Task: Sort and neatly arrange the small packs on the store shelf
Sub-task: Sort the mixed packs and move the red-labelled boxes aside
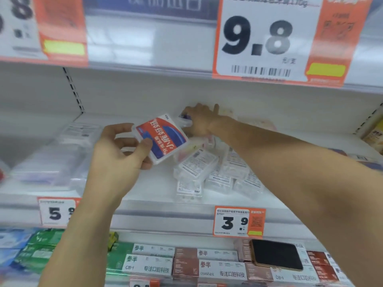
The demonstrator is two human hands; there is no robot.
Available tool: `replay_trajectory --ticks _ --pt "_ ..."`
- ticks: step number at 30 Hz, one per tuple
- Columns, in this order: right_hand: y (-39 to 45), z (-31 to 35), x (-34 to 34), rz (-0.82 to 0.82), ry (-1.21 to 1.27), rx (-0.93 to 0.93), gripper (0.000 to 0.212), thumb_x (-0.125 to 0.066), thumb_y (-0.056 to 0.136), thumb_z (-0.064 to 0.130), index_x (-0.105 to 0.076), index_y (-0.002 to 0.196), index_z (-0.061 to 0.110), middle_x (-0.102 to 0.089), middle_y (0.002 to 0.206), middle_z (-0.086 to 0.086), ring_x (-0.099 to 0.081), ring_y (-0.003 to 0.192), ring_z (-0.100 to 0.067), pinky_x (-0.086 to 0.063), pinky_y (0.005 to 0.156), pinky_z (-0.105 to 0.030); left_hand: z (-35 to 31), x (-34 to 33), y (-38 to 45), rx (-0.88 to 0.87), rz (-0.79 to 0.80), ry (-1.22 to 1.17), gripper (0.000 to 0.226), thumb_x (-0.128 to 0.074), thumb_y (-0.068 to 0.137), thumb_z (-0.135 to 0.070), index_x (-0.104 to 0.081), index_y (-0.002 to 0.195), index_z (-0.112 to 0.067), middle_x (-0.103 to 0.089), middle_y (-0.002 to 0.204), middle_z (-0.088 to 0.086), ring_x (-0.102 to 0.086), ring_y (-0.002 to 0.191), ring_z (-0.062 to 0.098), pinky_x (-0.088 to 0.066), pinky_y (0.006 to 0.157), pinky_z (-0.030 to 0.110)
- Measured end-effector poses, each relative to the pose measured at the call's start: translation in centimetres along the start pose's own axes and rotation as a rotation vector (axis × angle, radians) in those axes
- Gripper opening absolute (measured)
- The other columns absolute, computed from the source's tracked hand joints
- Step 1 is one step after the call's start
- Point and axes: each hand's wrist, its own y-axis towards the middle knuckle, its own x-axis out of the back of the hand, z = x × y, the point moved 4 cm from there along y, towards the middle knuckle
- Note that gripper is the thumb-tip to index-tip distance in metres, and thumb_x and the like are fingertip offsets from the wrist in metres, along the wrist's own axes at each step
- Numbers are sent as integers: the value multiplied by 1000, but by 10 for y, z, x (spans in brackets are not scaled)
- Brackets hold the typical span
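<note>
Left hand point(118, 151) pinches a red-and-blue labelled clear pack point(162, 138); right hand point(200, 119) grasps another pack point(184, 119) deeper on the white shelf point(149, 191), above jumbled clear packs point(209, 172)

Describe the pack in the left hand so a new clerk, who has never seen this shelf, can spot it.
Find the middle shelf, above the 3.9 price tag. Just left of the heap of clear packs, the left hand pinches one pack tilted in the air. Only it shows a red and blue label face-on; the heap shows white printed backs.
</note>
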Motion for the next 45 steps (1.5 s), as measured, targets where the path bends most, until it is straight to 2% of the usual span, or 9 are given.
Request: replay_trajectory --ticks 7,13,16,22,29,33,37,40,45 --pt "-14 -16 5 -225 128 119 21 -56 92 14 -64 111 18 -63 112 -7 -61 97 -28 -50 83 -37 1 4 -3 11 5 -6 33 -69 87 -11 -51 112 -22 -65 95 5 -68 52 12 -57 50 23" --pt "-71 -43 36 -406 1078 -121 27 -47 100 13 -59 94 -11 -60 90 -20 -69 86 -33 -63 62 -37 -3 -14 -9 -3 36 -2 35 -70 86 -12 -52 116 -18 -66 96 6 -69 60 19 -53 47 19" --pt "-110 -56 37 -401 1282 -132 31 -49 100 12 -55 100 -19 -58 102 -37 -72 81 -31 -62 62 -33 -7 -26 -9 -30 50 20 35 -70 86 -12 -54 116 -17 -66 94 8 -68 54 14 -55 49 21" --pt "-196 -99 54 -652 1221 -38 14 -54 100 10 -67 106 9 -69 98 -2 -71 84 -16 -61 64 -27 -21 -70 -32 -74 82 -23 33 -71 85 -12 -55 112 -20 -65 92 6 -70 62 12 -60 60 36" --pt "-291 -214 48 -1004 745 -82 14 -66 92 11 -74 101 18 -69 113 6 -60 122 -7 -53 97 -36 -43 -202 -93 -65 415 -42 29 -65 89 -6 -53 115 -14 -64 92 12 -67 62 22 -60 55 38" --pt "-334 -283 47 -1045 706 -324 12 -68 90 17 -75 100 19 -73 107 -1 -64 96 0 -43 78 -2 -46 -280 -117 -13 568 19 31 -62 90 -5 -48 116 -14 -61 96 13 -62 57 24 -58 51 37" --pt "-360 -342 28 -1172 751 -551 24 -68 86 36 -74 102 19 -73 92 1 -67 78 -7 -55 79 -30 -29 -345 -130 76 641 149 41 -61 92 -15 -42 127 -13 -64 103 12 -63 67 23 -57 55 30" --pt "-358 -361 9 -1149 815 -635 24 -67 84 39 -73 97 20 -71 88 3 -70 86 -23 -56 82 -45 -13 -375 -139 4 623 348 40 -57 89 -35 -46 124 -19 -69 104 4 -66 89 27 -54 79 33" --pt "-353 -369 3 -944 782 -543 16 -69 88 24 -73 101 15 -71 89 4 -64 78 -4 -46 78 -18 -3 -387 -147 -66 533 525 38 -41 100 -37 -49 132 -20 -54 129 3 -53 117 21 -15 65 12"
